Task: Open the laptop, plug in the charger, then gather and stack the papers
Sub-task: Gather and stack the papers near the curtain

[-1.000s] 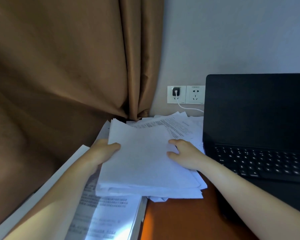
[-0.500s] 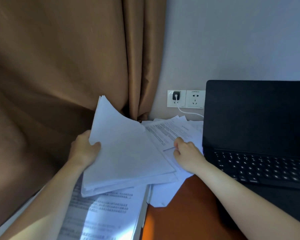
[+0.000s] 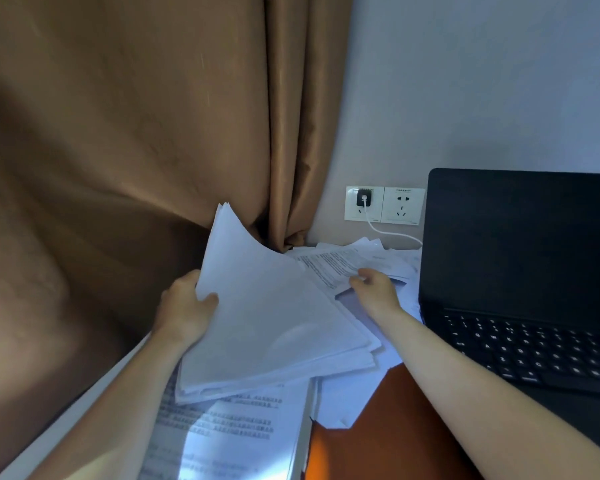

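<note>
Left hand (image 3: 187, 306) is gripping the paper stack (image 3: 274, 327) at its 9 o'clock edge, thumb curled on top, so that side's tilting up. Right hand (image 3: 374, 289) is pinching a printed sheet (image 3: 329, 268) at the stack's 2 o'clock. Laptop (image 3: 520, 244) is sitting open at 3 o'clock, with the charger (image 3: 364, 199) sitting in the wall socket (image 3: 352, 213) at its 10 o'clock.

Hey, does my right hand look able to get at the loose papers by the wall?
Probably yes. The right hand seems to pinch a printed sheet atop those papers, with nothing covering them; the left hand holds the stack tilted clear.
</note>
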Action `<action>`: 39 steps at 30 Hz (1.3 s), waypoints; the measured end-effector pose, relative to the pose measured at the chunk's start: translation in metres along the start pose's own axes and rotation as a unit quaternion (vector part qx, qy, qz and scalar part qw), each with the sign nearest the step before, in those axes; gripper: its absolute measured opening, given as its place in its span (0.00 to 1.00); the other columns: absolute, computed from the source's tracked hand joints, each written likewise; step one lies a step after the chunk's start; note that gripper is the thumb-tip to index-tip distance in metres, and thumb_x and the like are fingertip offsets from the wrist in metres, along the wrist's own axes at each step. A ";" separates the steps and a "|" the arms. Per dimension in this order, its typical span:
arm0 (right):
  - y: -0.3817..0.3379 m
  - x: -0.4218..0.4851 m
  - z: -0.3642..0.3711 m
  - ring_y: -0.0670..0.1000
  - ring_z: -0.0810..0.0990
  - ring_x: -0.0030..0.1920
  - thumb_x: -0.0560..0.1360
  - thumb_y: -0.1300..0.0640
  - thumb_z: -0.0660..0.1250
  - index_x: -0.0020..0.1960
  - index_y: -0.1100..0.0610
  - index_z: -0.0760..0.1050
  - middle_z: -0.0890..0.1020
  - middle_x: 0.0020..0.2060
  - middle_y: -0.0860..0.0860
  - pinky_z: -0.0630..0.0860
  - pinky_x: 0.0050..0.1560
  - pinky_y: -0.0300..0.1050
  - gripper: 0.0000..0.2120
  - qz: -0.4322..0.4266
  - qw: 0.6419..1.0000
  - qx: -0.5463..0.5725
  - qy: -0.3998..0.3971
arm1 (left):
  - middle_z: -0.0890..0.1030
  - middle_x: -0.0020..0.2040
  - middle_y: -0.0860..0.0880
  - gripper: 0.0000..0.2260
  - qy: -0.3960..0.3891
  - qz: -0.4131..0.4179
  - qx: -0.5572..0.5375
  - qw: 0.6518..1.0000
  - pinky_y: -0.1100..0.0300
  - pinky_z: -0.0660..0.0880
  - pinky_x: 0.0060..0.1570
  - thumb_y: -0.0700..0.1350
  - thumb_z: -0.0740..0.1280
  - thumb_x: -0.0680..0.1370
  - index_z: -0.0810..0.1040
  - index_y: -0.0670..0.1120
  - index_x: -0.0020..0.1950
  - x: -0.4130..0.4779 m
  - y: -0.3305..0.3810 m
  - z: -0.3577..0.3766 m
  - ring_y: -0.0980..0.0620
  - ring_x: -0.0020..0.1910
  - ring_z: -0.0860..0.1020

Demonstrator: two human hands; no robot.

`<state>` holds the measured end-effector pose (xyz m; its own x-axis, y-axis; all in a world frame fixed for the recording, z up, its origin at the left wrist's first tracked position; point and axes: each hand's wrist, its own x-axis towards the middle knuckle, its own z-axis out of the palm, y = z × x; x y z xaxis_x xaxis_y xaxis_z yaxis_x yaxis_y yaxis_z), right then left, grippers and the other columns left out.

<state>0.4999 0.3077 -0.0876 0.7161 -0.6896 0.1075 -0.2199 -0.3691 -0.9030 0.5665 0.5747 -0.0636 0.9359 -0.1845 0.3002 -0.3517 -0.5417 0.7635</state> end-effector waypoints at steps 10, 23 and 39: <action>-0.006 0.007 0.018 0.57 0.80 0.39 0.75 0.75 0.58 0.52 0.66 0.80 0.78 0.52 0.56 0.80 0.34 0.37 0.14 -0.021 0.980 0.184 0.077 | 0.79 0.48 0.43 0.08 0.025 -0.087 -0.209 0.974 0.58 0.71 0.44 0.34 0.64 0.76 0.77 0.44 0.53 0.008 -0.001 -0.010 0.45 0.41 0.77; 0.001 -0.038 -0.053 0.56 0.78 0.47 0.76 0.66 0.57 0.32 0.57 0.78 0.80 0.51 0.55 0.74 0.36 0.40 0.18 -0.008 1.000 0.024 -0.009 | 0.80 0.43 0.43 0.07 -0.066 -0.107 -0.208 0.970 0.61 0.72 0.38 0.37 0.64 0.78 0.78 0.41 0.54 0.006 0.000 -0.018 0.47 0.36 0.77; 0.016 -0.078 -0.044 0.51 0.80 0.48 0.78 0.67 0.61 0.54 0.61 0.80 0.82 0.46 0.51 0.77 0.46 0.40 0.11 -0.045 0.994 0.099 -0.028 | 0.80 0.44 0.45 0.07 -0.068 -0.080 -0.206 0.973 0.61 0.72 0.37 0.37 0.63 0.78 0.77 0.44 0.55 -0.003 0.006 -0.010 0.49 0.38 0.78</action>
<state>0.4117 0.3283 -0.0921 0.7645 -0.6211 0.1727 -0.0233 -0.2944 -0.9554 0.5615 0.5796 -0.0540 0.9636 -0.2473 0.1019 -0.1541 -0.2022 0.9671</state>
